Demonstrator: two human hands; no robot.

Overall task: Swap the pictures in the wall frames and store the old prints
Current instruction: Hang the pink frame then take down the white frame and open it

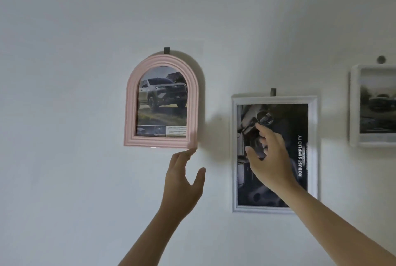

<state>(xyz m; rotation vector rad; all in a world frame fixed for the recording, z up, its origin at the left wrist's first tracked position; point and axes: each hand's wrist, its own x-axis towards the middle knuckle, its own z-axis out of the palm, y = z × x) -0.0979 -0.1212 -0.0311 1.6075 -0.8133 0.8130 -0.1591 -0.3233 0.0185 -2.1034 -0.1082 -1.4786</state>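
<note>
The left hand (182, 182) reaches up with straight, spread fingers, holding nothing; its fingertips (191, 151) sit at the lower right corner of the pink arched frame (131, 103), seemingly touching, though the blur there leaves it unsure. That frame, holding a pickup truck print (162, 98), hangs from a dark hook (166, 50) above those fingertips. The right hand (270, 158), loosely spread and gripping nothing, hovers in front of the white rectangular frame (313, 137). A push at one corner alone could tip the arched frame sideways off its single hook and drop it.
</note>
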